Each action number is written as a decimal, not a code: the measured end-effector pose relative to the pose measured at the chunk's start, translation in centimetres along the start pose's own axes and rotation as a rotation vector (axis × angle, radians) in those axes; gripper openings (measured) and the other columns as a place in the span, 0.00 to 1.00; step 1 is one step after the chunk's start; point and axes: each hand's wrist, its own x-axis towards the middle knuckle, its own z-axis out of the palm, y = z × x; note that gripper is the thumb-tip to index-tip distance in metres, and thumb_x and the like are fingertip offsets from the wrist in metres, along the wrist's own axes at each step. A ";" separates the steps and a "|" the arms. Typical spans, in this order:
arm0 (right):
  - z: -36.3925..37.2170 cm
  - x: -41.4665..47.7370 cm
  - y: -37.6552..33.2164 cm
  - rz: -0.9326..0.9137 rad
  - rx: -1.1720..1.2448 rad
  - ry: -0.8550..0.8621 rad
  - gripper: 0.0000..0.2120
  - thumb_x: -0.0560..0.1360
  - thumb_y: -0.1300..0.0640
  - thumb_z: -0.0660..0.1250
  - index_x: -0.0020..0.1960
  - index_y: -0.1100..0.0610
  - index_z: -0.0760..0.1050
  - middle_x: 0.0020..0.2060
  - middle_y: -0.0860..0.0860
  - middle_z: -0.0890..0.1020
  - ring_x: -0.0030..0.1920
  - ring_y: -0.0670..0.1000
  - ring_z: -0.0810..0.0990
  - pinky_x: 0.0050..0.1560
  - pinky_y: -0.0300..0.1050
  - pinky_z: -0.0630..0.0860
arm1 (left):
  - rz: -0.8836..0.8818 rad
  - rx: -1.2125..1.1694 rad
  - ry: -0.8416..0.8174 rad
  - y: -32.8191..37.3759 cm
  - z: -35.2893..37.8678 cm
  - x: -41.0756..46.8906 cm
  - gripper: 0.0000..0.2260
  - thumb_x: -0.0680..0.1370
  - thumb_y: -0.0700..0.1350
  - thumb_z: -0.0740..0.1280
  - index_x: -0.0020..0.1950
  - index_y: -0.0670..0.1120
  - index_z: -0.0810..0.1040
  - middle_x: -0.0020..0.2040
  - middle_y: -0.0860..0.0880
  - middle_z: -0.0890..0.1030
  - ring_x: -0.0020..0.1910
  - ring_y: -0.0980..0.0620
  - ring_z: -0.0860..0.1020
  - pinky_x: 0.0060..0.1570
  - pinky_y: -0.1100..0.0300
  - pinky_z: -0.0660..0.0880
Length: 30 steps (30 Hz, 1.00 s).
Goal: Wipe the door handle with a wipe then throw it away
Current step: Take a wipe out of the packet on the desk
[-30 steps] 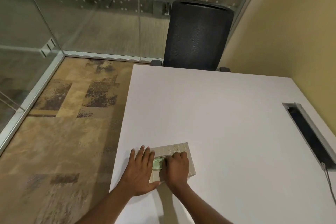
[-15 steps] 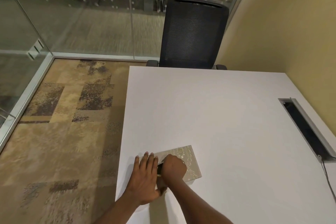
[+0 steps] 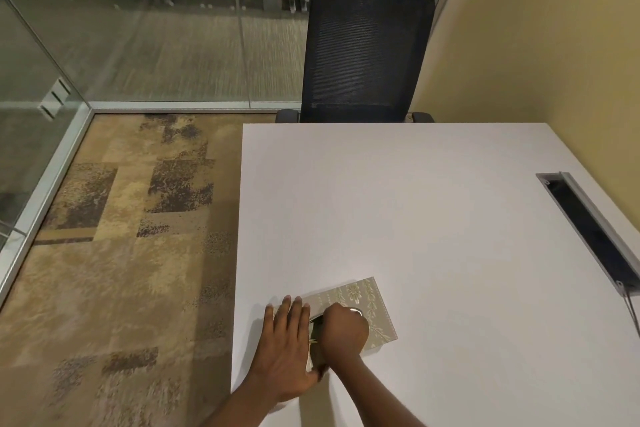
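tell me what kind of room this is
Most likely a small office meeting room. A white table with a cable slot stands against a yellow wall, a black mesh office chair sits at its far end, and dotted glass partitions enclose the carpeted space.

**Wipe box, near-left of table**

Wipe box (image 3: 360, 312): flat rectangular pack, beige-gold w/ floral/leaf print on top. Lies flat on white table (image 3: 415, 218), at approx 7 o'clock of tabletop, close to left edge. Rotated, long axis running 10-to-4 o'clock. Left part covered by hands; top opening mostly hidden, state unclear.
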 end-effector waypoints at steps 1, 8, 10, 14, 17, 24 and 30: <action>0.0 0.0 0.1 0.000 0.004 0.005 0.06 0.69 0.56 0.62 0.37 0.53 0.78 0.35 0.51 0.84 0.38 0.53 0.81 0.35 0.42 0.68 | 0.001 0.004 0.011 0.0 -0.1 0.0 0.46 0.64 0.72 0.60 0.67 0.37 0.74 0.68 0.35 0.75 0.68 0.33 0.71 0.65 0.32 0.63; -0.2 -0.1 0.8 -0.002 0.101 -0.036 0.05 0.69 0.56 0.63 0.35 0.53 0.75 0.37 0.52 0.84 0.40 0.54 0.82 0.34 0.40 0.69 | -0.001 0.015 0.062 0.3 -0.8 -0.3 0.45 0.66 0.72 0.60 0.66 0.37 0.75 0.67 0.35 0.76 0.67 0.33 0.73 0.61 0.31 0.71; -0.8 -0.3 1.6 0.017 0.209 -0.060 0.08 0.68 0.57 0.63 0.30 0.53 0.72 0.30 0.49 0.80 0.35 0.53 0.80 0.30 0.37 0.66 | 0.005 0.026 0.089 0.3 -0.8 -0.4 0.45 0.67 0.73 0.59 0.66 0.37 0.75 0.67 0.36 0.76 0.67 0.33 0.73 0.60 0.31 0.71; -2.4 -0.9 3.7 -0.141 0.598 0.007 0.19 0.63 0.64 0.66 0.20 0.53 0.61 0.19 0.48 0.60 0.24 0.48 0.58 0.26 0.41 0.56 | 0.026 0.069 0.112 0.3 -1.0 -0.5 0.45 0.67 0.74 0.59 0.67 0.38 0.75 0.67 0.36 0.76 0.67 0.34 0.73 0.59 0.32 0.72; -4.2 -1.7 4.5 -0.233 0.789 0.050 0.21 0.64 0.68 0.66 0.21 0.54 0.59 0.21 0.52 0.59 0.27 0.50 0.56 0.29 0.43 0.55 | 0.036 0.096 0.128 0.3 -1.8 -0.5 0.42 0.69 0.73 0.58 0.66 0.39 0.76 0.66 0.38 0.77 0.66 0.35 0.74 0.59 0.32 0.72; -10.3 -3.4 4.1 -0.393 1.129 -0.153 0.21 0.65 0.65 0.69 0.22 0.53 0.61 0.22 0.48 0.60 0.27 0.50 0.58 0.29 0.40 0.59 | 0.103 0.061 0.417 0.5 -6.2 -0.4 0.16 0.72 0.59 0.69 0.53 0.50 0.83 0.62 0.46 0.82 0.66 0.44 0.76 0.62 0.40 0.74; -14.8 -4.9 1.4 -0.464 1.206 -0.285 0.03 0.64 0.62 0.76 0.34 0.60 0.83 0.40 0.49 0.84 0.42 0.50 0.83 0.46 0.46 0.81 | 0.083 -0.119 0.760 -1.3 -11.1 -3.1 0.01 0.72 0.41 0.72 0.42 0.46 0.83 0.55 0.44 0.84 0.65 0.41 0.76 0.64 0.44 0.72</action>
